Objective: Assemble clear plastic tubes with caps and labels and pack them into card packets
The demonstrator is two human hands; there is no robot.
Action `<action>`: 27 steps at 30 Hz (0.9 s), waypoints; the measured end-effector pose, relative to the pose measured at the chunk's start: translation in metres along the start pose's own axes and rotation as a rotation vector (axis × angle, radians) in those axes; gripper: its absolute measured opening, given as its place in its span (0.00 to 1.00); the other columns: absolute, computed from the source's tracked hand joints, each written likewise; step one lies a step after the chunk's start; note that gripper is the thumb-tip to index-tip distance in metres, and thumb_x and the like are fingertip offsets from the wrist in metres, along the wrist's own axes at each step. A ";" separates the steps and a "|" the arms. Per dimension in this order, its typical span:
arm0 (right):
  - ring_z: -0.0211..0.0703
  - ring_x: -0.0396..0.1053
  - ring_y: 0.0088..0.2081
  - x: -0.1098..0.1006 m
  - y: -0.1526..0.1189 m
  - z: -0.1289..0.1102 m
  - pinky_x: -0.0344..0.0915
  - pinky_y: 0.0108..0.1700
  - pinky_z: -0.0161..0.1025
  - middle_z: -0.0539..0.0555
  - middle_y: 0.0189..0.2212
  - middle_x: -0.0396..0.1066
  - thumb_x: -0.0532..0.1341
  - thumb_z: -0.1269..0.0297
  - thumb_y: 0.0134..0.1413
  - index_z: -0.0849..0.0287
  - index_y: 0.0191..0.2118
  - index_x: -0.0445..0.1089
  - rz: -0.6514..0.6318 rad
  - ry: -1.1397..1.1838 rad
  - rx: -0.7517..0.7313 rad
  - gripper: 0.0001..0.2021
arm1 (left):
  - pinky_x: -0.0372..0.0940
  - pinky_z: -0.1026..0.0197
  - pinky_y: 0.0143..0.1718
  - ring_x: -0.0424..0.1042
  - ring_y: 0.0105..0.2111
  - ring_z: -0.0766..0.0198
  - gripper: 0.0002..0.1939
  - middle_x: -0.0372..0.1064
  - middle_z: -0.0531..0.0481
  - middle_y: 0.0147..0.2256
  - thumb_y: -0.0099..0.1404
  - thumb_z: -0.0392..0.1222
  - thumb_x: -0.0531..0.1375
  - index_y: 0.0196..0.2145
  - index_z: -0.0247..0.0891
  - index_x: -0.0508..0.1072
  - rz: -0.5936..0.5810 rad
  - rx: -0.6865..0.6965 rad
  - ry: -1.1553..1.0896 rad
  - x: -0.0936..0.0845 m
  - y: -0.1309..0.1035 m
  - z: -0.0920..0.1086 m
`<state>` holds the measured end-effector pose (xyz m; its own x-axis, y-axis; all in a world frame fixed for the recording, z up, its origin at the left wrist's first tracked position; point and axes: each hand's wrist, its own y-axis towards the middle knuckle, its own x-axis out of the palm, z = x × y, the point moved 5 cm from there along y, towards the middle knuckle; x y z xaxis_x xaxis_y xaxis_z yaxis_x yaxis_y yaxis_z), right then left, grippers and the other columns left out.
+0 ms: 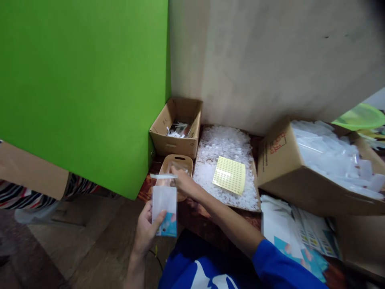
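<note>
Left hand (146,229) clamped on packet (165,200) at near side of tray (188,160). Right hand (181,180) at tray; finger closure cannot be told. Behind tray: box (177,146). Right of tray, on bench (192,218): white pieces (225,138), yellow sheet (230,174) atop.

Brown matt cardboard boxes (173,147), glossy yellow paper sheet (229,175), clear plastic bag (164,196), seemingly smooth green board (84,80)

The green panel (90,88) blocks the left, the wall (255,60) the back; above the white pieces (225,140), room opens between the small box (173,146) and the large box (285,176).
</note>
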<state>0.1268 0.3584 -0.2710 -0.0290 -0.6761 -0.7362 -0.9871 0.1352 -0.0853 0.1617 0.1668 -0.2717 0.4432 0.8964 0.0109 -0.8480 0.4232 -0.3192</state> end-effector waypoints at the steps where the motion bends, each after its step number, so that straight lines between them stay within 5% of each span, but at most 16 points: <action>1: 0.46 0.76 0.32 -0.009 -0.004 0.006 0.71 0.33 0.38 0.55 0.35 0.76 0.60 0.71 0.58 0.60 0.54 0.60 0.047 0.098 0.006 0.19 | 0.72 0.62 0.27 0.79 0.28 0.56 0.31 0.79 0.48 0.31 0.54 0.58 0.71 0.48 0.36 0.69 -0.008 0.009 0.008 0.002 0.000 -0.001; 6: 0.37 0.68 0.21 -0.063 -0.048 0.033 0.67 0.23 0.33 0.43 0.25 0.69 0.65 0.56 0.57 0.54 0.48 0.58 0.471 1.078 -0.041 0.19 | 0.72 0.62 0.28 0.80 0.31 0.55 0.29 0.79 0.48 0.30 0.55 0.58 0.70 0.47 0.36 0.70 -0.135 -0.015 0.057 0.019 0.009 -0.011; 8: 0.37 0.68 0.21 -0.072 -0.069 0.038 0.66 0.21 0.33 0.44 0.26 0.72 0.70 0.54 0.52 0.53 0.46 0.59 0.514 1.211 -0.052 0.23 | 0.73 0.61 0.32 0.80 0.35 0.53 0.31 0.80 0.44 0.35 0.56 0.57 0.70 0.49 0.35 0.69 -0.204 -0.011 0.059 0.032 0.014 -0.010; 13: 0.40 0.69 0.25 -0.076 -0.114 0.049 0.66 0.24 0.34 0.47 0.26 0.74 0.71 0.49 0.50 0.53 0.43 0.65 0.500 1.147 -0.030 0.21 | 0.73 0.57 0.46 0.78 0.48 0.49 0.41 0.77 0.36 0.50 0.57 0.56 0.70 0.61 0.34 0.64 -0.383 -0.001 0.043 0.072 0.020 -0.003; 15: 0.44 0.72 0.31 -0.078 -0.131 0.054 0.70 0.32 0.39 0.54 0.33 0.77 0.65 0.44 0.57 0.56 0.41 0.71 0.484 1.013 -0.052 0.19 | 0.72 0.55 0.49 0.77 0.51 0.47 0.42 0.75 0.35 0.53 0.55 0.58 0.70 0.61 0.34 0.65 -0.443 -0.004 0.035 0.086 0.020 -0.001; 20: 0.54 0.70 0.52 -0.084 -0.169 0.058 0.66 0.56 0.49 0.59 0.57 0.71 0.44 0.34 0.66 0.57 0.37 0.80 0.341 0.781 -0.131 0.36 | 0.71 0.51 0.51 0.75 0.52 0.43 0.41 0.75 0.34 0.52 0.54 0.59 0.71 0.59 0.34 0.69 -0.571 -0.010 0.005 0.114 0.016 0.005; 22: 0.54 0.71 0.52 -0.085 -0.180 0.062 0.67 0.54 0.47 0.59 0.58 0.70 0.46 0.32 0.64 0.57 0.41 0.80 0.286 0.829 -0.129 0.36 | 0.72 0.51 0.51 0.75 0.52 0.42 0.40 0.75 0.34 0.53 0.53 0.58 0.72 0.58 0.34 0.70 -0.599 -0.035 0.023 0.121 0.015 0.004; 27: 0.54 0.71 0.54 -0.089 -0.199 0.080 0.66 0.57 0.50 0.61 0.52 0.75 0.50 0.36 0.65 0.56 0.58 0.71 0.377 0.940 -0.054 0.32 | 0.71 0.50 0.52 0.75 0.53 0.43 0.41 0.75 0.35 0.54 0.54 0.57 0.72 0.59 0.33 0.70 -0.629 -0.056 0.062 0.136 0.013 0.005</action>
<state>0.3381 0.4500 -0.2425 -0.4288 -0.8954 0.1198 -0.8934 0.4400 0.0911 0.2090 0.2946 -0.2702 0.8694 0.4681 0.1584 -0.4038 0.8577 -0.3183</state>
